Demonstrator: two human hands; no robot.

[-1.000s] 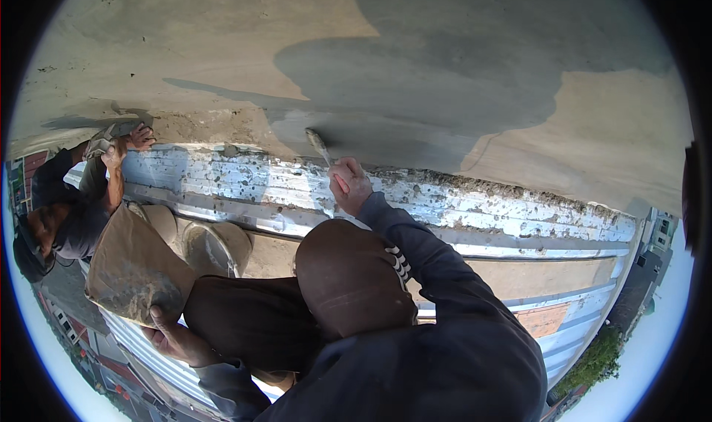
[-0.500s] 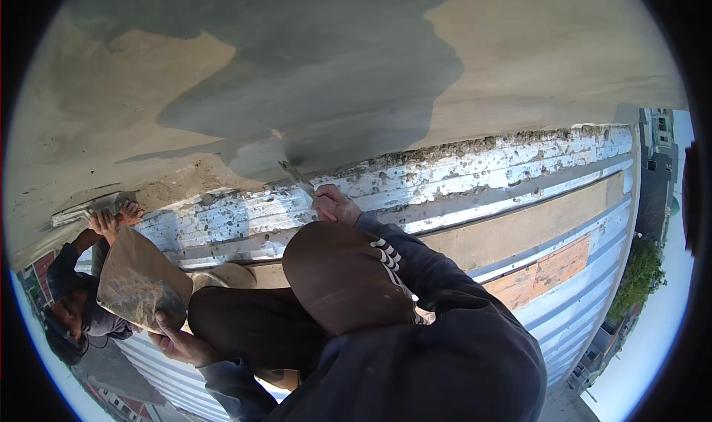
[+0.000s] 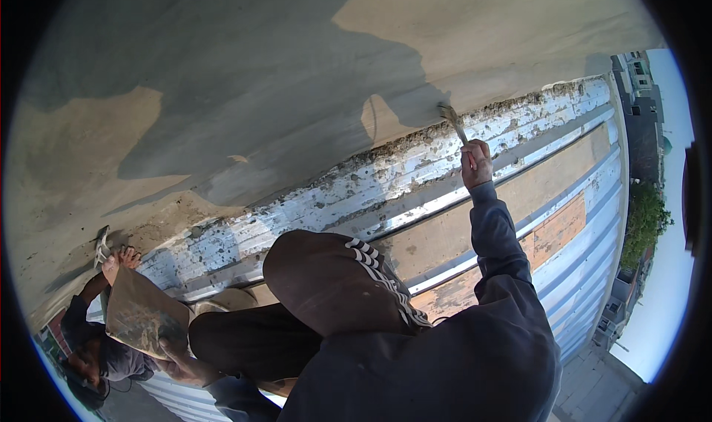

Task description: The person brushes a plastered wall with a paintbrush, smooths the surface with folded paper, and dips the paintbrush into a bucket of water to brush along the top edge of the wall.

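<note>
In my right hand is a brush, its handle gripped in closed fingers. The brush's tip meets the wall low down, at the right end of a dark, damp-looking patch. My left hand grips the near edge of a squarish brown board, thumb on top and the other fingers hidden beneath. Grey smears mark the board's face. The board is held beside my bent knee.
A co-worker is at the left, one hand on a flat tool against the wall. Corrugated metal sheeting, spattered with mortar, runs along the wall's foot. Planks lie on it; its right edge drops away toward buildings and a tree.
My right hand has carried the brush rightward along the wall's foot, and that arm is now stretched out. The view has tilted. The co-worker's flat tool has turned more upright.
</note>
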